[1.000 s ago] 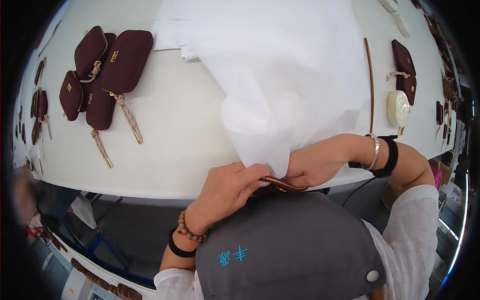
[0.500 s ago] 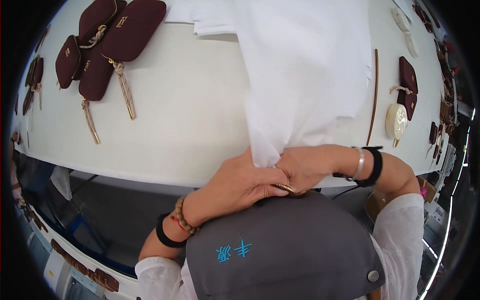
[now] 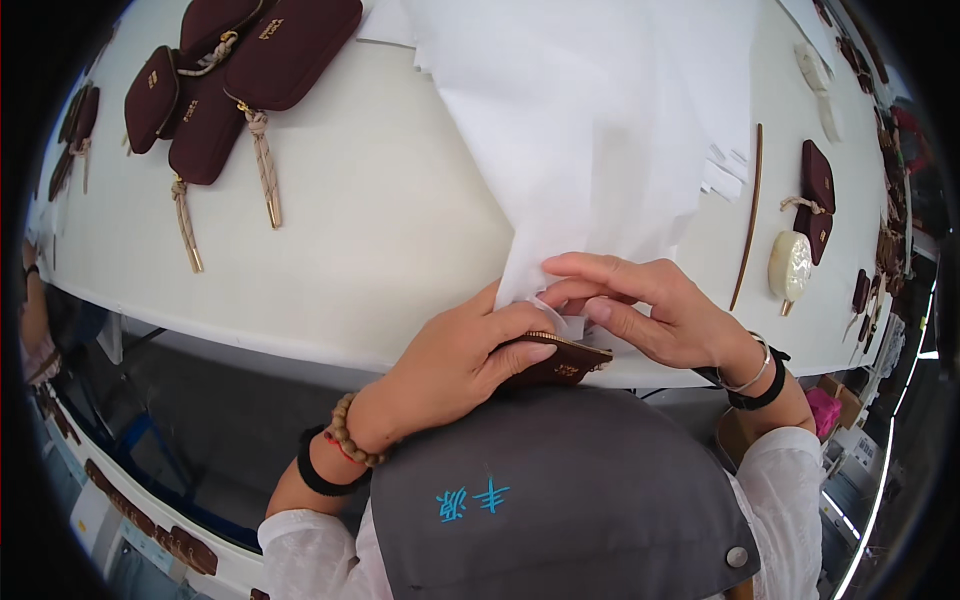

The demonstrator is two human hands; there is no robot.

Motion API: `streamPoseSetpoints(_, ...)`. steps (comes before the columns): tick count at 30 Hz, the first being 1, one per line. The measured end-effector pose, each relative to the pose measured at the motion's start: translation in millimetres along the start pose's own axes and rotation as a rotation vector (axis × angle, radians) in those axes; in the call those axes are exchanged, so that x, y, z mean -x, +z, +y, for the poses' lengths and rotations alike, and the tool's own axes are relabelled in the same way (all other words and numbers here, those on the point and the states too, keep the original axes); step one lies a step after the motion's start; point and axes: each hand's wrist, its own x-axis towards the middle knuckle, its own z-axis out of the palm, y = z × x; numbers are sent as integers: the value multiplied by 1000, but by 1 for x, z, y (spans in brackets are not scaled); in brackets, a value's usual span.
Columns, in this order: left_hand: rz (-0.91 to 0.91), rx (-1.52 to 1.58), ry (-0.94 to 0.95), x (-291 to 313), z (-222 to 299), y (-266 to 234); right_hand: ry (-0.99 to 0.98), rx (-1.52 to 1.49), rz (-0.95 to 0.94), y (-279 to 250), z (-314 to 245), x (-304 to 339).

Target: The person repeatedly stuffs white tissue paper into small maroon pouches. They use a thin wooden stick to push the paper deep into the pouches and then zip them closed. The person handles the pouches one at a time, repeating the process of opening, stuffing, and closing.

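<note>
My left hand (image 3: pixel 465 345) grips a dark maroon zip pouch (image 3: pixel 562 362) at the table's near edge, thumb laid along its gold zipper. Gold lettering marks the front of the pouch. White tissue-like sheets (image 3: pixel 620 180) lie across the table, and their narrowed near end runs down to the pouch's opening beside my left fingers. My right hand (image 3: pixel 650 305) is just right of that end, its fingers apart and the fingertips at the white material. How far the material reaches inside the pouch is hidden.
Several maroon pouches (image 3: pixel 292 62) with cord pulls lie at the far left. On the right are a thin brown strip (image 3: pixel 750 215), maroon pouches (image 3: pixel 818 172) and a cream round item (image 3: pixel 790 262) in clear wrap. Another person's arm (image 3: pixel 38 320) shows at the left edge.
My right hand has drawn away from the left and its fingers have spread. More of the pouch and its zipper now shows in my left hand. The white sheets have shifted.
</note>
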Motion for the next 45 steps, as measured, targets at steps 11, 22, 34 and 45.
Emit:
streamPoseSetpoints(11, 202, -373, 242, 5, -4, -1, -60, 602, 27, -17, -14, 31)
streamPoseSetpoints(22, 88, 64, 311, 5, -17, 1, 37, -60, -124, 11, 6, -3)
streamPoseSetpoints(34, 197, 465, 246, 3, -9, 0, 179, -388, -577, 10, 12, -10)
streamPoseSetpoints(45, 215, 470, 381, -7, -24, 22, 282, -653, -380, 18, 18, 1)
